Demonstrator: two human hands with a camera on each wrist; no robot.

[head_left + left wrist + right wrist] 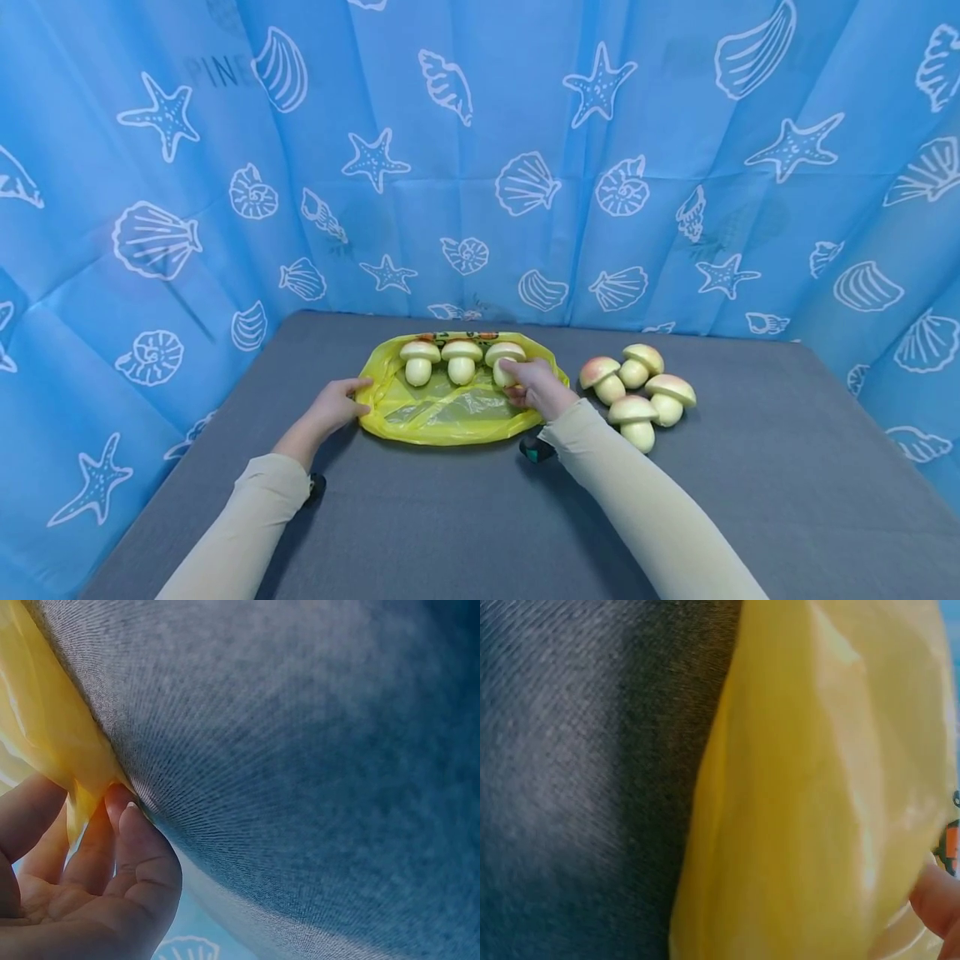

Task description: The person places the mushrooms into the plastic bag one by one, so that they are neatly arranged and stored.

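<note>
A yellow plastic bag lies opened wide on the table. Inside it, a toy mushroom at the left and a middle mushroom stand in a row along the far side. The third mushroom, on the right, is pinched at its stem by my right hand, which reaches over the bag's right rim. At the left end, my left hand holds the rim; in the left wrist view its fingers pinch the yellow film. The right wrist view shows mostly the bag's side, with a fingertip at the edge.
Several more mushrooms with pinkish caps sit in a group right of the bag, beside my right forearm. The grey cloth-covered table reaches back to a blue curtain with shells and starfish. Dark wrist devices show under both wrists.
</note>
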